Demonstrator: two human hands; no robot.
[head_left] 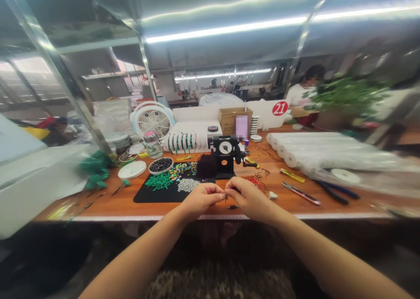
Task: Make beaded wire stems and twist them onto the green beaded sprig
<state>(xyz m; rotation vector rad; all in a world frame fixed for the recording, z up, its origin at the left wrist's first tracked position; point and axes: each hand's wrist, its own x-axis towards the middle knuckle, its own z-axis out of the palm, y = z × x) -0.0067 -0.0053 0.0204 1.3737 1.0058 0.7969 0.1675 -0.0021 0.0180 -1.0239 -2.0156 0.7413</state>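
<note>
My left hand [204,198] and my right hand [246,197] meet over the front of the wooden table, fingertips pinched together. Something tiny and dark seems to be between them, too small to name. Just behind them stands a black hand-crank winding machine [225,159] with a round dial. To the left lies a black mat [147,195] carrying green tube-like pieces [159,181], silver-grey beads [188,185] and mixed coloured beads [180,170]. A round dish of black beads [160,165] sits at the mat's back corner. Below my fingers is a small dark piece [232,207].
On the right lie a cutter knife [301,194], pliers [333,191], a yellow strip [292,175] and rolls of white plastic [315,148]. Behind are a fan [152,121], white spools [183,142] and a cardboard box [228,119]. A person [305,91] sits beyond the plant [348,97].
</note>
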